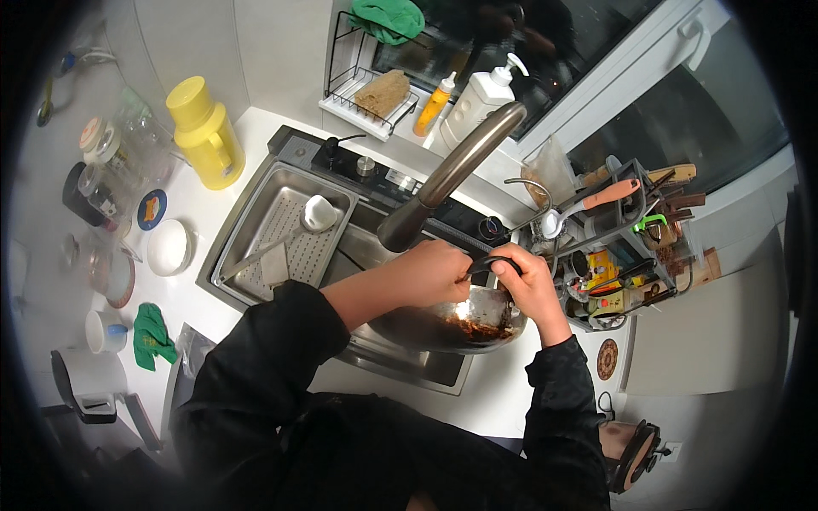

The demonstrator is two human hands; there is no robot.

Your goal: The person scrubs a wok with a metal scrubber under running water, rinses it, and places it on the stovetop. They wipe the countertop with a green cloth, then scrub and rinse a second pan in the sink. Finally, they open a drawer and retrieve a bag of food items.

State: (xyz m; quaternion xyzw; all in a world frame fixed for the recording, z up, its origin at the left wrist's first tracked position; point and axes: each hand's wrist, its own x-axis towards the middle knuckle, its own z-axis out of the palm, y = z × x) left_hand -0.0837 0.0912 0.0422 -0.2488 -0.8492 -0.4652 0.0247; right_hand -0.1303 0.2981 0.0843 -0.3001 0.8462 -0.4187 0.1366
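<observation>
A metal pan (441,329) with dark, burnt-looking stains on its outside is tilted over the sink (409,367). My right hand (532,290) grips its black handle (495,260), thumb pressed along the top. Against the other end of that handle, my left hand (434,273) is closed in a fist. My fingers hide whatever else the left hand may hold. Directly above my left wrist hangs the faucet's spout (409,220); I cannot make out any water from it.
Left in the sink sits a perforated steel tray (268,217) holding a ladle (316,214). A yellow thermos (206,137) and white bowl (169,248) stand on the left counter. Crowding the right side is a rack (613,249) of utensils and jars. A pump bottle (482,99) stands by the window.
</observation>
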